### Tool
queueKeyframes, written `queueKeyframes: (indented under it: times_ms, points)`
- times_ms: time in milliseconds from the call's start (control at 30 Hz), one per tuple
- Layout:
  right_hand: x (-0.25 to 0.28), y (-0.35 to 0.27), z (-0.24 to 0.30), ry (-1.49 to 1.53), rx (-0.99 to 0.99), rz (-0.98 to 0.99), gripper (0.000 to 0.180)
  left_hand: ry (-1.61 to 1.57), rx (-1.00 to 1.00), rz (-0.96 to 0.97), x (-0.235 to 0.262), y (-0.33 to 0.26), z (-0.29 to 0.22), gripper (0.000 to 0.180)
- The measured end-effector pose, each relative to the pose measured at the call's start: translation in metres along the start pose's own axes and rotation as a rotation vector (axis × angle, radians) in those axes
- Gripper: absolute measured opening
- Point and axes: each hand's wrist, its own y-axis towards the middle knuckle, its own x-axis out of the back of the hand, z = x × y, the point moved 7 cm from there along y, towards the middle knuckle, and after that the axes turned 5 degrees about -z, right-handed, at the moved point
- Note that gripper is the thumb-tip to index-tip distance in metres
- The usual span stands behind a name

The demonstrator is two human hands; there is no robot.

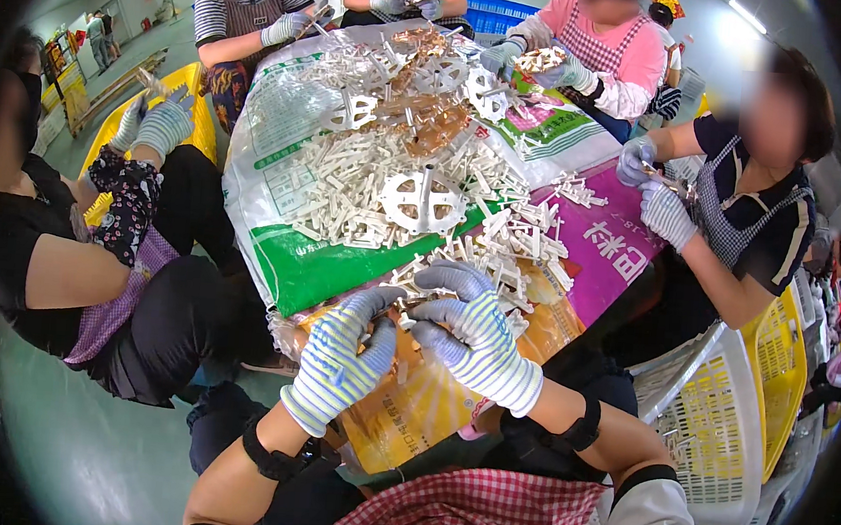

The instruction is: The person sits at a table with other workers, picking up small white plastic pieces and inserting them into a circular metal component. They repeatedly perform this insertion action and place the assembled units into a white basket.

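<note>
At the table's near edge, my left hand (pixel 344 358) and my right hand (pixel 478 340) meet in striped gloves with grey fingertips. The fingers of both are pinched together around something small, mostly hidden between the fingertips. Just beyond them lies a heap of small white, stick-like plastic parts (pixel 348 184), with a looser spill (pixel 509 254) reaching toward my right hand. On the heap rests a round white plastic disc with cut-outs (pixel 400 207), and a metal rod (pixel 427 185) stands up from its middle.
Printed plastic sacks (pixel 283 136) cover the table. More cut-out discs (pixel 491 94) and brown translucent film (pixel 430 122) lie on the far heap. Co-workers (pixel 757 189) in gloves sit around. White (pixel 712 419) and yellow crates (pixel 784 356) stand at my right.
</note>
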Motion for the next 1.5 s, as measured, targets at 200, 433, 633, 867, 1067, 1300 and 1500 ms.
queueKeyframes:
  times_ms: [200,433,633,867,1067,1300,1500]
  points:
    - [-0.006,-0.006,-0.003,0.116,-0.111,0.025,0.016,-0.052,0.019,0.005,0.0,-0.003,0.001,0.032]
    - [-0.009,-0.009,-0.004,0.091,-0.11,0.009,0.019,-0.097,0.029,0.03,0.0,-0.002,-0.008,0.03]
    - [-0.01,-0.004,0.009,0.121,-0.054,0.018,0.021,-0.16,0.076,0.033,-0.002,-0.001,-0.003,0.025]
    - [0.016,0.005,-0.007,0.216,-0.126,-0.11,0.019,-0.143,0.184,0.02,0.005,0.001,0.008,0.026]
    - [0.031,0.007,-0.087,-0.088,-0.238,-0.028,0.016,-0.072,0.243,0.019,0.013,0.005,0.023,0.027]
    - [-0.014,0.0,-0.082,-0.572,0.005,0.223,0.03,-0.204,0.288,-0.019,0.014,0.002,0.016,0.028]
    - [-0.015,0.001,-0.088,-0.575,-0.033,0.269,0.029,-0.135,0.251,0.046,0.008,0.0,0.029,0.034]
